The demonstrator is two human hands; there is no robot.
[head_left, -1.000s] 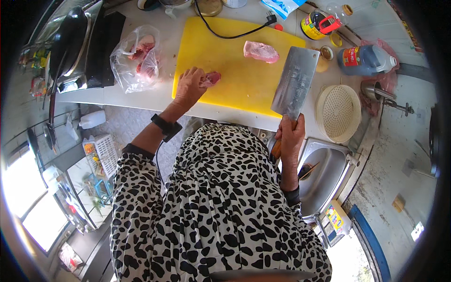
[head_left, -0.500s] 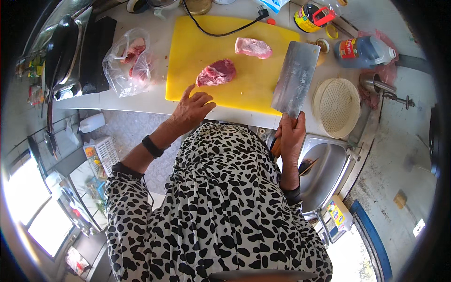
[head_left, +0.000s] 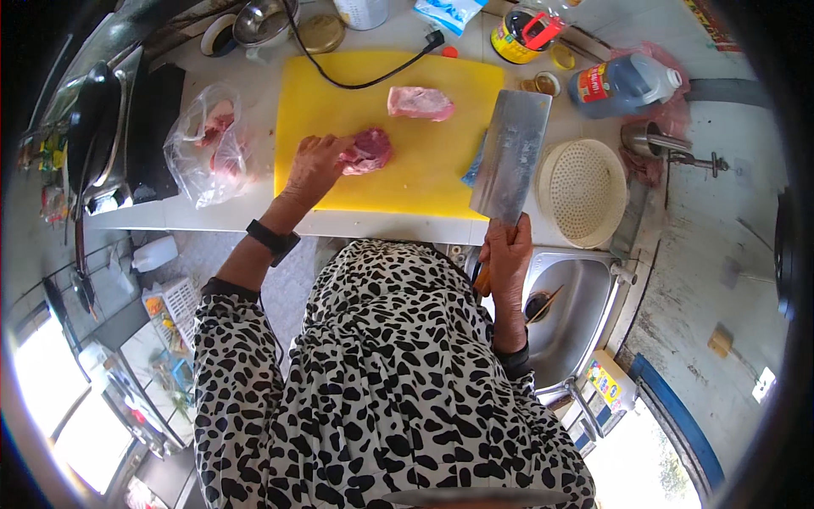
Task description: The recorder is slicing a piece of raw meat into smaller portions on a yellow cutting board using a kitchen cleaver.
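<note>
In the head view, the left forearm, with a black band point(head_left: 273, 240) at the wrist, reaches forward and slants inward over the near edge of the rectangular yellow cutting board point(head_left: 415, 188). The left hand point(head_left: 314, 168) is palm down, its bent fingers at the left end of a dark red, rounded piece of raw meat point(head_left: 369, 153) lying left of the board's middle; whether they pinch it or only touch it, I cannot tell. A pale pink oblong slab of raw meat point(head_left: 421, 103) lies beyond, to its right. The right hand point(head_left: 507, 248), its forearm nearly straight, is clenched around the handle of a broad rectangular steel cleaver point(head_left: 513, 153), whose blade points away from the body, overlapping the board's right edge in view.
</note>
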